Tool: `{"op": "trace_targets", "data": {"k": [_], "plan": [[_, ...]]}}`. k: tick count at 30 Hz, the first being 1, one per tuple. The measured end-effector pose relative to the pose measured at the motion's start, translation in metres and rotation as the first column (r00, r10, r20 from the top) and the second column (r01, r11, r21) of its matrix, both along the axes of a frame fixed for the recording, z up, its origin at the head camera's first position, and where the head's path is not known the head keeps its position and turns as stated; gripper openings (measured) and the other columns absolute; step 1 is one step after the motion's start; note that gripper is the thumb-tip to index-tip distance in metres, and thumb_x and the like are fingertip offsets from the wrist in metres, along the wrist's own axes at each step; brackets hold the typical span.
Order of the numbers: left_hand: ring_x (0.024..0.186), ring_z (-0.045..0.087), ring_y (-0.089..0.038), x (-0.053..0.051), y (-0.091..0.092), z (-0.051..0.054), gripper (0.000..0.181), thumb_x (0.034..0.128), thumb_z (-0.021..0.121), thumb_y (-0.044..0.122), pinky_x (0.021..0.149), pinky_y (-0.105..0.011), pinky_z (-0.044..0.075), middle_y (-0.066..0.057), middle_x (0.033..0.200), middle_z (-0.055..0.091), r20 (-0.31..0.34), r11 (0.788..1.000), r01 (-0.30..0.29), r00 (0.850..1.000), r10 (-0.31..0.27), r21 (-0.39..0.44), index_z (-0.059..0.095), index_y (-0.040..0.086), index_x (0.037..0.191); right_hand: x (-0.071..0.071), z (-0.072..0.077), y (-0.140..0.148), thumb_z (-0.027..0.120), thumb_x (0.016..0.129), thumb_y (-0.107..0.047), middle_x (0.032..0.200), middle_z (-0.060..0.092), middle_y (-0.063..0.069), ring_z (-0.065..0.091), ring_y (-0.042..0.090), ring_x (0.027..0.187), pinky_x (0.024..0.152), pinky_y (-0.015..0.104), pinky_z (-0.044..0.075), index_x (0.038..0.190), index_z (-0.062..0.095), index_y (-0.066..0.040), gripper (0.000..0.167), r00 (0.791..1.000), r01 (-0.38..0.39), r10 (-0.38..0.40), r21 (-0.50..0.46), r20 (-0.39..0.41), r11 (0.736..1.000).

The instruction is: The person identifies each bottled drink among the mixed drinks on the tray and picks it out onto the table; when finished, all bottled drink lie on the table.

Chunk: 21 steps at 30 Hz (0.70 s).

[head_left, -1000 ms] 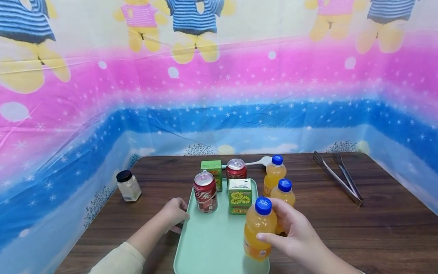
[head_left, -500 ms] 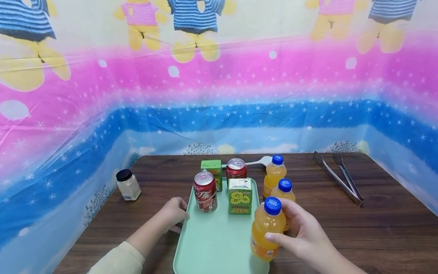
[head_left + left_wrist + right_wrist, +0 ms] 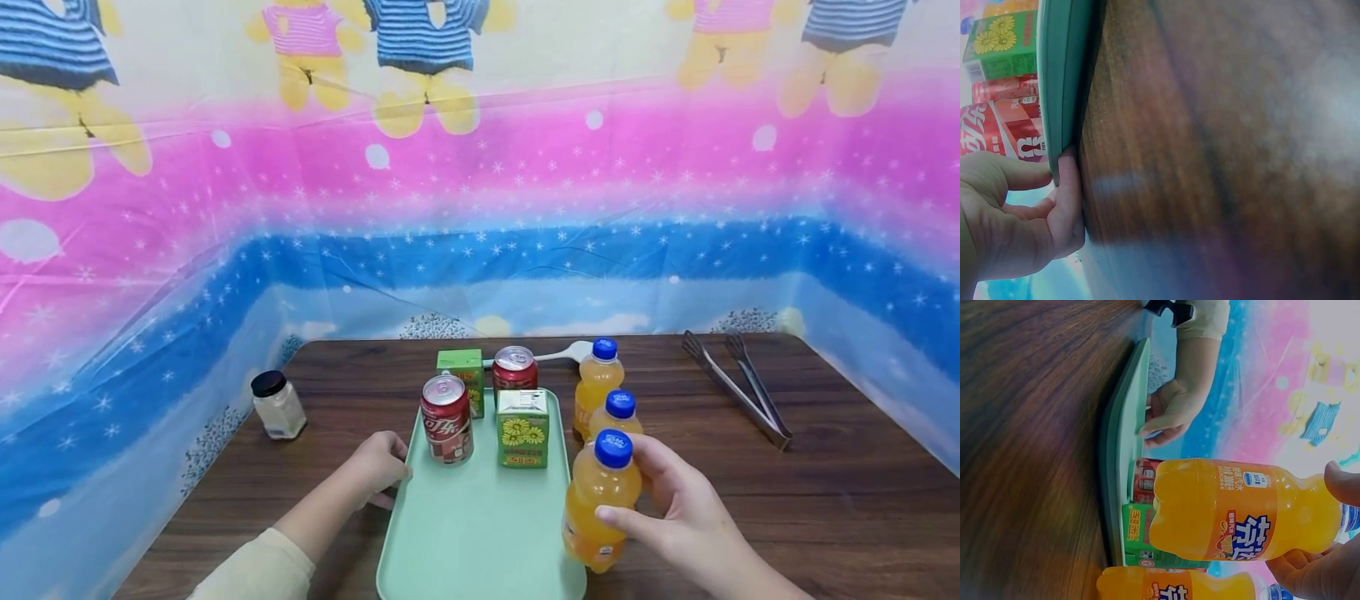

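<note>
My left hand [image 3: 381, 465] pinches the left rim of a pale green tray [image 3: 480, 533]; the left wrist view shows the thumb above and fingers below the tray edge [image 3: 1059, 81]. My right hand [image 3: 690, 508] grips an orange soda bottle [image 3: 600, 525] with a blue cap near its neck. This bottle is upright, at the tray's right edge, and the right wrist view shows its base [image 3: 1169, 506] raised off the table. On the tray stand a red soda can [image 3: 447, 425] and a green drink carton [image 3: 522, 433]. Another can [image 3: 514, 371] and carton [image 3: 467, 367] are behind them.
Two more orange soda bottles [image 3: 597, 387] stand right of the tray, the nearer partly hidden by the held one. Metal tongs [image 3: 742, 392] lie at the right. Behind the cans is a white spatula [image 3: 577, 353]. A black-lidded jar [image 3: 279, 407] stands left.
My right hand has carried the soda bottle rightward, from over the tray to its right edge. The left hand stays on the tray's rim, and the tray's items have not moved.
</note>
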<state>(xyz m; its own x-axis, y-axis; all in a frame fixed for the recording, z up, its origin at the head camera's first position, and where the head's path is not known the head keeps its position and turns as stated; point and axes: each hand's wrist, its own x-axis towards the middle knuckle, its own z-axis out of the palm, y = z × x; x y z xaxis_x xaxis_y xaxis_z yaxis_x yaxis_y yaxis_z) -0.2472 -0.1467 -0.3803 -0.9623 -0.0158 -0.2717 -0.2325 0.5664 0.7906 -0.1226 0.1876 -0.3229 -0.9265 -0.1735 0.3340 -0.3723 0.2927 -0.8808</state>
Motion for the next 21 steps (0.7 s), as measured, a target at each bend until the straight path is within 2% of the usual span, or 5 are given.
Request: {"op": "trace_targets", "data": {"k": [12, 21], "plan": [[0.077, 0.059, -0.028, 0.001, -0.001, 0.000, 0.018, 0.0840, 0.060, -0.007, 0.052, -0.040, 0.056, -0.017, 0.091, 0.054, -0.008, 1.000, 0.005, 1.000, -0.005, 0.006, 0.050, -0.004, 0.100, 0.000, -0.004, 0.008, 0.075, 0.079, -0.016, 0.123, 0.057, 0.006, 0.057, 0.018, 0.110, 0.088, 0.032, 0.050, 0.126, 0.050, -0.010, 0.053, 0.997, 0.067, -0.069, 0.038, 0.040, 0.997], [0.078, 0.060, -0.029, 0.001, -0.001, 0.000, 0.020, 0.0837, 0.058, -0.009, 0.054, -0.042, 0.056, -0.019, 0.092, 0.053, -0.002, 0.999, 0.003, 1.000, -0.003, 0.043, 0.049, -0.005, 0.101, 0.000, -0.007, 0.012, 0.075, 0.079, -0.013, 0.117, 0.060, 0.007, 0.059, 0.016, 0.104, 0.084, 0.028, 0.052, 0.125, 0.051, -0.009, 0.052, 0.997, 0.054, -0.055, 0.021, 0.047, 0.998]]}}
